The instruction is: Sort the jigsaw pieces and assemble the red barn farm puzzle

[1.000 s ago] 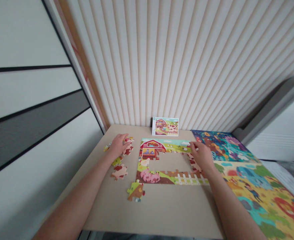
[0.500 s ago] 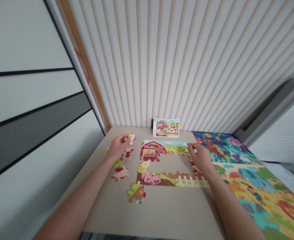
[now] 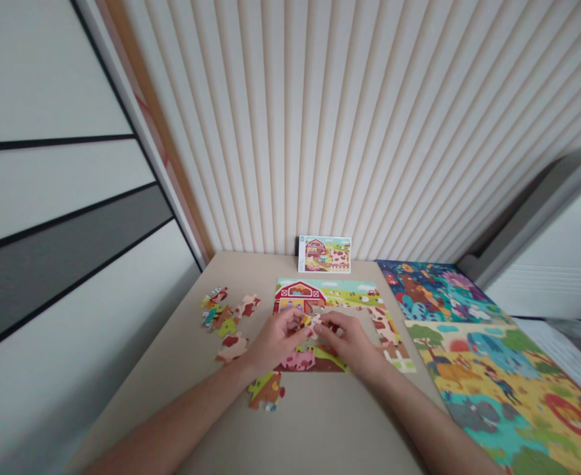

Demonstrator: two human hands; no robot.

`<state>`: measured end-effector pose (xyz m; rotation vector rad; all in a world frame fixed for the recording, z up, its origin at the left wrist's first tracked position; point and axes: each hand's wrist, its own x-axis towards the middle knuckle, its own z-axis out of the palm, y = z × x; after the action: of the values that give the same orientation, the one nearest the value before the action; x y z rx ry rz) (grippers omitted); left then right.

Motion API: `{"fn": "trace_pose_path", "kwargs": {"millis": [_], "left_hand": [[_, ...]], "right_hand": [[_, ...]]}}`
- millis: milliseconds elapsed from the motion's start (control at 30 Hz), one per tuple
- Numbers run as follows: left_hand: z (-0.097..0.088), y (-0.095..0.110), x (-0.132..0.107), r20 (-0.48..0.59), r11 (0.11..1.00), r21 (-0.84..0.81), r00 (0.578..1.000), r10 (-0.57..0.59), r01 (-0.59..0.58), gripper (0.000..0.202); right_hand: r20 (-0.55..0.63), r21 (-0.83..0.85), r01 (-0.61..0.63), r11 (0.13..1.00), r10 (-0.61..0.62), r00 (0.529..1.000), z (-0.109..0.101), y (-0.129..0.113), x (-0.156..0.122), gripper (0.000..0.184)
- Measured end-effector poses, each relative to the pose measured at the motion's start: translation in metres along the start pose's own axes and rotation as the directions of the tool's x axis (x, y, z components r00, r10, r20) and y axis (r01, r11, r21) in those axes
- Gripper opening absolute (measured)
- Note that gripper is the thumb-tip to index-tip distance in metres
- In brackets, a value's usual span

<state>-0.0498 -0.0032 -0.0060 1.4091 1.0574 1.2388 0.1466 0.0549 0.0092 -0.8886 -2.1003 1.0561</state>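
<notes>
Over the open middle of a farm jigsaw puzzle (image 3: 300,290), my two hands meet. My left hand (image 3: 279,338) pinches a small pale puzzle piece (image 3: 314,322). The fingertips of my right hand (image 3: 348,340) close on the same piece from the other side. Fingers hide most of its picture. The joined border shows a red barn, a pink pig and a white fence, partly covered by my hands. Left of it lie several loose pieces, among them a brown-spotted piece (image 3: 233,346) and a green-and-brown piece (image 3: 266,391) near my left forearm.
A small picture card (image 3: 324,254) of the farm scene stands at the back of the table (image 3: 300,435), against the pleated panel. On the right lie a dark blue animal puzzle (image 3: 433,290) and a yellow safari puzzle (image 3: 512,376). A white cabinet rises on the left.
My left hand has moved right, from the loose pieces to the puzzle's middle, with a piece in it. My right hand has come down and left from the puzzle's upper right to meet it.
</notes>
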Motion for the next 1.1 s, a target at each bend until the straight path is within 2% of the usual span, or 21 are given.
{"fn": "trace_pose_path", "kwargs": {"millis": [100,200,300,400,600,900,1100], "left_hand": [[-0.006,0.004,-0.005,-0.017,0.952,0.282,0.991,0.13,-0.12,0.021],[-0.016,0.007,-0.008,0.055,0.797,0.553,0.965,0.255,-0.242,0.022],[-0.021,0.005,-0.009,0.153,0.698,0.643,0.946,0.287,-0.316,0.02],[-0.021,0.002,-0.008,0.207,0.647,0.676,0.934,0.292,-0.352,0.019],[-0.02,0.003,-0.009,0.238,0.585,0.727,0.931,0.275,-0.359,0.018],[-0.025,0.006,-0.007,0.253,0.518,0.765,0.919,0.302,-0.382,0.02],[-0.035,0.005,-0.005,0.233,0.454,0.813,0.918,0.322,-0.365,0.02]], "right_hand": [[-0.052,0.039,-0.058,0.998,0.06,0.997,-0.012,0.012,0.007,0.034],[-0.161,-0.011,-0.135,0.991,0.131,0.978,-0.039,0.033,0.014,0.042],[-0.159,-0.234,-0.198,0.952,0.163,0.974,-0.064,0.053,0.015,0.038],[-0.137,-0.394,-0.225,0.891,0.185,0.973,-0.075,0.064,0.013,0.035],[-0.123,-0.566,-0.128,0.814,0.07,0.99,-0.068,0.061,0.013,0.031],[0.054,-0.647,0.059,0.76,-0.032,0.998,-0.063,0.052,0.009,0.03],[0.074,-0.665,0.09,0.741,-0.054,0.996,-0.056,0.051,0.009,0.03]]}}
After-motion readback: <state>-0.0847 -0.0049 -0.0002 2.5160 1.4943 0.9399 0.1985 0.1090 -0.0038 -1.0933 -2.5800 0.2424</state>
